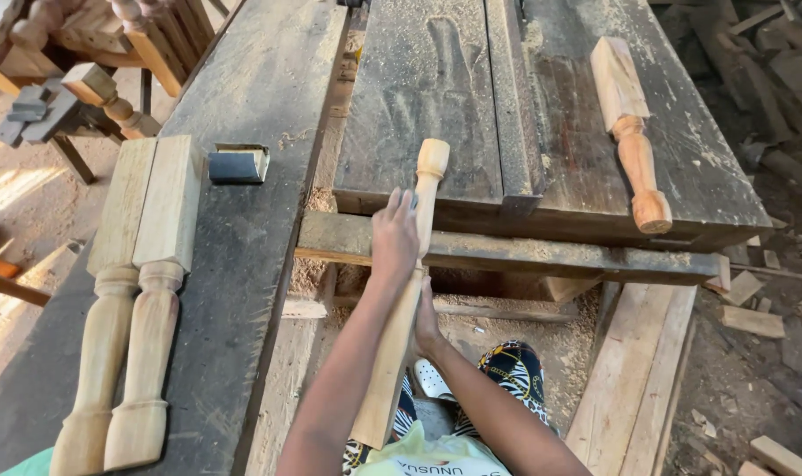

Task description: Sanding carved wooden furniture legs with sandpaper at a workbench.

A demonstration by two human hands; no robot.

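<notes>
- Four turned wooden legs in plain sight: two (101,353) (154,344) lying paired on the left plank, one (634,132) on the bench, one (405,291) held
- Perhaps a fifth leg (110,97), partly hidden, top left
- One small dark block (236,165)
- Two hands (394,238) (425,319)

1. The right hand (425,319) is mostly hidden behind the turned leg (402,300); its grip cannot be told.
2. The two pale legs (127,353) at the desk's (242,264) left edge are cut off by the bottom of the frame.

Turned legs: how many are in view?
5: one in both hands, two side by side on the left plank, one right bench, one upper left; more may be hidden.
</notes>
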